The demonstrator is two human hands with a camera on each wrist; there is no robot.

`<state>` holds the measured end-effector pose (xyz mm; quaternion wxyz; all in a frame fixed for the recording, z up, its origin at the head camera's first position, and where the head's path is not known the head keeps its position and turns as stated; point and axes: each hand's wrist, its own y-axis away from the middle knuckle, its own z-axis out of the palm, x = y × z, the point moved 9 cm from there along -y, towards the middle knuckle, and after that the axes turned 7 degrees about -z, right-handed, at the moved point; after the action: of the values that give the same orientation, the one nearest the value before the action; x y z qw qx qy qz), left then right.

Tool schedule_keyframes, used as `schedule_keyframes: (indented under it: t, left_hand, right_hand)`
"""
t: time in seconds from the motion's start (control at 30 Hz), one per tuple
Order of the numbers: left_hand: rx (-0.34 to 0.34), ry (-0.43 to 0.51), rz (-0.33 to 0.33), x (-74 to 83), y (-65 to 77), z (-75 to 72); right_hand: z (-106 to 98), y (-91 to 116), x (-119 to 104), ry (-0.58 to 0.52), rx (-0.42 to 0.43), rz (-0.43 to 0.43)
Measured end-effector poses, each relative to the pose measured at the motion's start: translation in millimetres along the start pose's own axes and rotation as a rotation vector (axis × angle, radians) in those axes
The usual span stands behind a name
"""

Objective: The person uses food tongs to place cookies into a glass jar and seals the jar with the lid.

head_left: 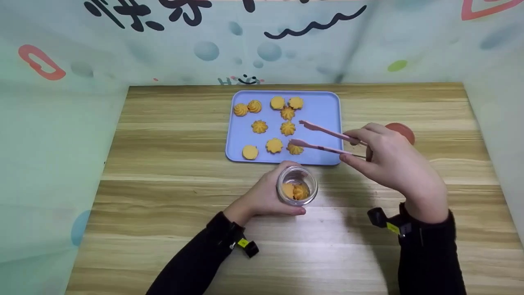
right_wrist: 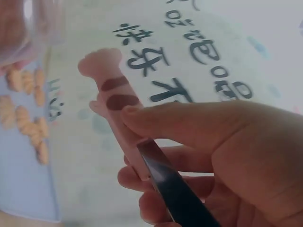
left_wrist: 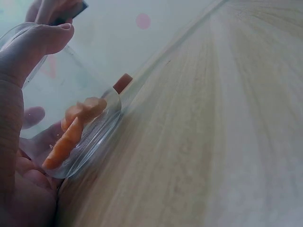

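My left hand (head_left: 266,194) grips a clear jar (head_left: 314,192) around its side; the open mouth faces up in the head view. A few cookies (head_left: 300,191) lie at the jar's bottom, and the left wrist view shows these cookies (left_wrist: 71,139) through the wall. Between the thumb and fingers of my right hand (head_left: 389,157) are pink tongs (head_left: 323,130), their arms spread apart with nothing between the tips. Those tips hover over the right part of a blue tray (head_left: 321,108), close to a swirled cookie (head_left: 287,128) and another cookie (head_left: 295,148).
Several more cookies, among them a flat one (head_left: 250,152), are spread over the tray. A round reddish lid (head_left: 402,132) lies on the wooden table (head_left: 163,164), partly behind my right hand. A printed curtain (head_left: 163,53) hangs behind the table and along both sides.
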<state>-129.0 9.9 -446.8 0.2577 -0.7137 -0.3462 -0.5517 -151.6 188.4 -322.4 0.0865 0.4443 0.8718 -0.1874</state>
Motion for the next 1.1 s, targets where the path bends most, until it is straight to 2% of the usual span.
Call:
schedule_keyframes:
  t: [0.2,0.33,0.6,0.83,1.1]
  left_hand:
    - [-0.003,0.001,0.011,-0.1,-0.3,0.3]
    - [-0.005,-0.002,0.008,-0.7,-0.3,0.4]
    - [-0.003,-0.009,-0.02,-1.4,0.8,-0.6]
    - [0.04,-0.025,-0.03,-29.3,-5.0,2.2]
    - [0.009,0.005,-0.049,-7.5,-0.3,-0.4]
  right_hand:
    - [26,-5,15,0.001,-0.108,0.068]
    - [39,-7,20,-0.005,-0.167,0.081]
    - [53,-10,25,0.002,-0.207,0.099]
    - [61,-15,20,0.013,-0.191,0.053]
    - [69,-17,21,-0.003,-0.223,0.098]
